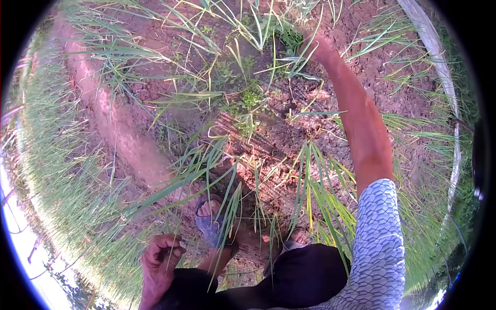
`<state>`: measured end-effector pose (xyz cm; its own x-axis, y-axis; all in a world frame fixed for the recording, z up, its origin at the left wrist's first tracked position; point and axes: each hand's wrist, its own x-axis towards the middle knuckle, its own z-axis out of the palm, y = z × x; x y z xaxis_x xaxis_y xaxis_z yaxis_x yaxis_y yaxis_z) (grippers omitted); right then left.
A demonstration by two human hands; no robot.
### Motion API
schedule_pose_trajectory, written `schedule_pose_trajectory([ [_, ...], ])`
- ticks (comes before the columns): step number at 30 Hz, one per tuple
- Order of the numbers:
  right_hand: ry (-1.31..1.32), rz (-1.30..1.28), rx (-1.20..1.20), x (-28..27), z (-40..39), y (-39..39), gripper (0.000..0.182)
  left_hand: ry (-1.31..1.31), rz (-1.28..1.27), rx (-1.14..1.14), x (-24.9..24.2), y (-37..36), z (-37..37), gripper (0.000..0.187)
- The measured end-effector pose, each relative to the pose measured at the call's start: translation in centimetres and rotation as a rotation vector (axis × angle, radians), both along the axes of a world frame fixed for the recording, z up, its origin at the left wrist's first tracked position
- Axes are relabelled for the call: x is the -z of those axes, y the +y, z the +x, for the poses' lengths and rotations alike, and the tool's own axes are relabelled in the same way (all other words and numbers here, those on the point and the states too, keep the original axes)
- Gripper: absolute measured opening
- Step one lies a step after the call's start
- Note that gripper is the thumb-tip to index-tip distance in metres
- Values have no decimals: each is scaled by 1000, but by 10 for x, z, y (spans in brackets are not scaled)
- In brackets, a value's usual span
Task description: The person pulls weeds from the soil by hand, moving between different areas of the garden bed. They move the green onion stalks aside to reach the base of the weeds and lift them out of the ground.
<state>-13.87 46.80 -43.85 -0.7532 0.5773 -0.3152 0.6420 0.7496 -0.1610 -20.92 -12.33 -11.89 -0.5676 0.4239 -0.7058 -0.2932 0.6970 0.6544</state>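
My right hand (313, 47) reaches far forward at the top of the head view, against a leafy green weed clump (290, 39). Leaves and blur hide its fingers, so its grip does not show. Long onion leaves (261, 36) rise just left of it. Near my knee at lower left, my left hand (159, 258) is raised with fingers curled in and the thumb close to them. Whether something small is between them I cannot make out. Small low weeds (251, 97) grow from the soil between the onion plants (308, 155).
My sandalled foot (209, 217) stands on the soil among onion plants. A raised soil ridge (121, 132) runs along the left, with dense green rows (57, 124) beyond it. A pale strip (439, 57) borders the plot on the right.
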Motion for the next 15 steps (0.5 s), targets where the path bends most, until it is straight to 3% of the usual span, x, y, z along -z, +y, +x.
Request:
schedule_pose_trajectory([
  [2, 43, -19, 17, -48, -16, -33, 55, 7, 7, 4, 1, -1, 0, 14],
  [6, 142, -90, 77, -52, -22, -38, 51, 5, 4, -3, 2, -3, -1, 14],
  [9, 51, 40, -72, -39, -29, -35, 46, 4, -13, 12, 1, -2, -3, 14],
  [13, 24, 168, -137, 26, -29, -7, 23, -21, -40, -19, -1, 0, -2, 13],
  [14, -12, 116, -155, -38, -30, -36, 19, -27, -32, -21, -2, 1, -1, 13],
  [15, 29, 91, -87, -30, -26, -32, 19, -32, -23, -22, -2, 3, -2, 13],
])
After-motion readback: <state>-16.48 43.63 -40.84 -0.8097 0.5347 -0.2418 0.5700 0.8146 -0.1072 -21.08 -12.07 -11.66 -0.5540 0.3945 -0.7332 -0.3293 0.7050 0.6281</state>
